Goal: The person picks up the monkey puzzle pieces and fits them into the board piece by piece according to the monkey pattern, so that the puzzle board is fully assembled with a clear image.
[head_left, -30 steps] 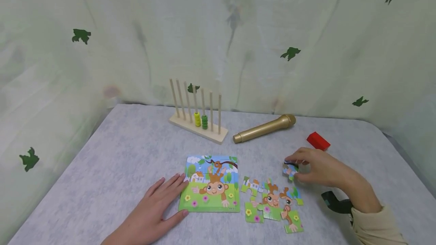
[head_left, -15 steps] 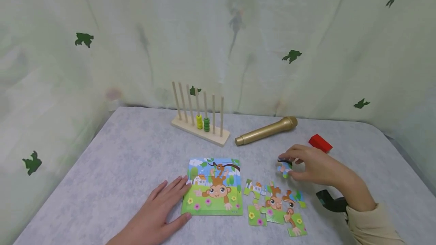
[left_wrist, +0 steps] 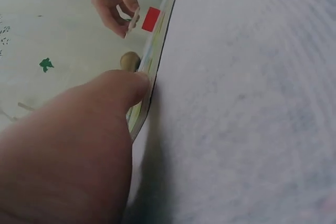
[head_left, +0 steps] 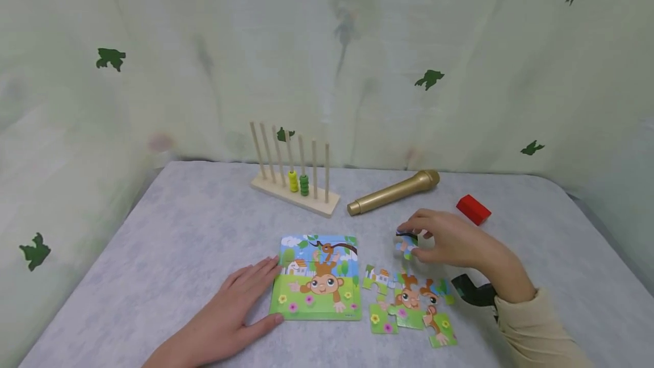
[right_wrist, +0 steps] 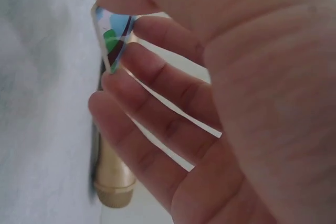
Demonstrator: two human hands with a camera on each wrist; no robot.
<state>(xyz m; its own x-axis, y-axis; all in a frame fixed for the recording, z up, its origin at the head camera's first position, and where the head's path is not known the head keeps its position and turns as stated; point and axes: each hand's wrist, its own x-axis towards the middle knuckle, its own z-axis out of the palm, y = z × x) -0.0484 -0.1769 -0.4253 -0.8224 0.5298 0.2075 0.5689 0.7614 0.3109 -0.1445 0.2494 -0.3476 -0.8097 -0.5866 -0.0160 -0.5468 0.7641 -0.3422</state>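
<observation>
In the head view my right hand (head_left: 449, 240) pinches a puzzle piece (head_left: 406, 244) between thumb and fingers, raised above the partly joined monkey pieces. The right wrist view shows this piece (right_wrist: 113, 38) edge-on, printed with blue sky, green leaf and dark branch. Joined puzzle pieces (head_left: 409, 302) lie just below that hand, with gaps among them. My left hand (head_left: 230, 311) lies with fingers straight against the left edge of a square monkey picture board (head_left: 317, 300). The left wrist view has its thumb (left_wrist: 118, 85) at the board's edge.
Behind the board stands a wooden peg rack (head_left: 296, 195) with yellow and green beads. A gold toy microphone (head_left: 393, 193) lies to its right, and a red block (head_left: 473, 209) sits farther right. A leaf-patterned curtain (head_left: 306, 44) hangs behind the table (head_left: 204, 203).
My right hand has moved left with the pinched puzzle piece, toward the picture board. The left hand stays at the board's left edge. The head view has shifted slightly.
</observation>
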